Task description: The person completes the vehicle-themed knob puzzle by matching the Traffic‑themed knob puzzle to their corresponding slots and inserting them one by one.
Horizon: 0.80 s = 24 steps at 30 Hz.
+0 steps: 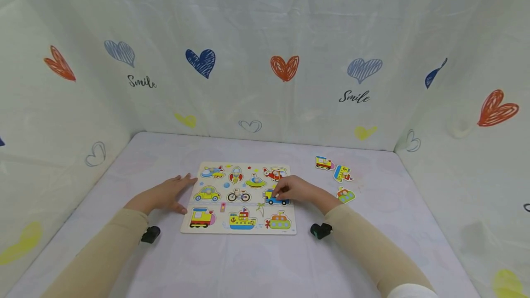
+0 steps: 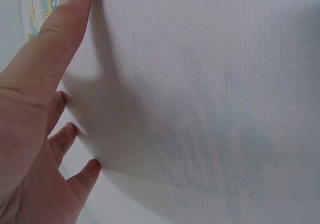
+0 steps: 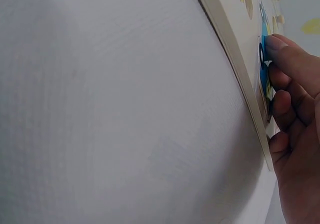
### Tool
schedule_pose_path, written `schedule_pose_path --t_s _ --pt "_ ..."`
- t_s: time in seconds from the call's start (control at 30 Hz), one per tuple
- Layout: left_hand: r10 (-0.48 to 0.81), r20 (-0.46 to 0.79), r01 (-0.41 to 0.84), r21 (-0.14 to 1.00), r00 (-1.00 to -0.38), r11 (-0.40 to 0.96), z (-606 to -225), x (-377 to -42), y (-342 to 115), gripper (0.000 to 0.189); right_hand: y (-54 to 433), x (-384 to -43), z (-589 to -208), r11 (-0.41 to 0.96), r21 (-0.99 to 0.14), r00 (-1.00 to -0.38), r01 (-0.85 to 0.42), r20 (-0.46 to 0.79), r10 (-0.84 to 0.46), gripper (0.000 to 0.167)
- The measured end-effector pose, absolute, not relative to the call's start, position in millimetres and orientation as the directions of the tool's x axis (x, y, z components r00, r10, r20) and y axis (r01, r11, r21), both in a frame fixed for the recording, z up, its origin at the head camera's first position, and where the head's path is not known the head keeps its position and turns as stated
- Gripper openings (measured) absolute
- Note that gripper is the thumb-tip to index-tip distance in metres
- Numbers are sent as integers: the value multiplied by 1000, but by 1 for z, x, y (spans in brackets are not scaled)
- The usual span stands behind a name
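A wooden puzzle board (image 1: pixel 232 203) with vehicle pictures lies flat on the table. My right hand (image 1: pixel 296 189) is over its right side, thumb and fingers pinching a blue truck piece (image 1: pixel 276 199) at the truck's place. In the right wrist view, the truck piece (image 3: pixel 264 64) is at the fingertips, by the board's edge (image 3: pixel 235 59). Whether it lies fully flat I cannot tell. With fingers spread, my left hand (image 1: pixel 165 194) rests at the board's left edge; its fingertips (image 2: pixel 92 166) touch the tablecloth in the left wrist view.
Right of the board lie a loose train piece (image 1: pixel 324 163), a tilted ship piece (image 1: pixel 342 174) and a submarine piece (image 1: pixel 345 195), the last close to my right forearm. A white curtain (image 1: pixel 248 22) with printed hearts stands behind the table (image 1: pixel 232 266) and along both sides.
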State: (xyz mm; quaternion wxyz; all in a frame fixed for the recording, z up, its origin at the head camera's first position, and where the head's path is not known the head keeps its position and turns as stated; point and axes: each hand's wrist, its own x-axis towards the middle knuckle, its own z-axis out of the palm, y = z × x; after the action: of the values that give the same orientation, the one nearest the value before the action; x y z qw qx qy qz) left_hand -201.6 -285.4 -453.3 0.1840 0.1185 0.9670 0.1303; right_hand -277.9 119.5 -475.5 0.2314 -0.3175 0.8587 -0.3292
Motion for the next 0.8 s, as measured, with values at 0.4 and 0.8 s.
schedule_pose_path --t_s 0.4,0.8 --pt "271 -329 175 293 -905 940 -451 -200 -283 102 119 -277 -475 577 -716 -687 -393 -189 -702 8" --pt "291 -326 190 309 -899 932 -449 -199 -284 103 118 -271 -474 571 -737 -701 -363 -187 -688 7"
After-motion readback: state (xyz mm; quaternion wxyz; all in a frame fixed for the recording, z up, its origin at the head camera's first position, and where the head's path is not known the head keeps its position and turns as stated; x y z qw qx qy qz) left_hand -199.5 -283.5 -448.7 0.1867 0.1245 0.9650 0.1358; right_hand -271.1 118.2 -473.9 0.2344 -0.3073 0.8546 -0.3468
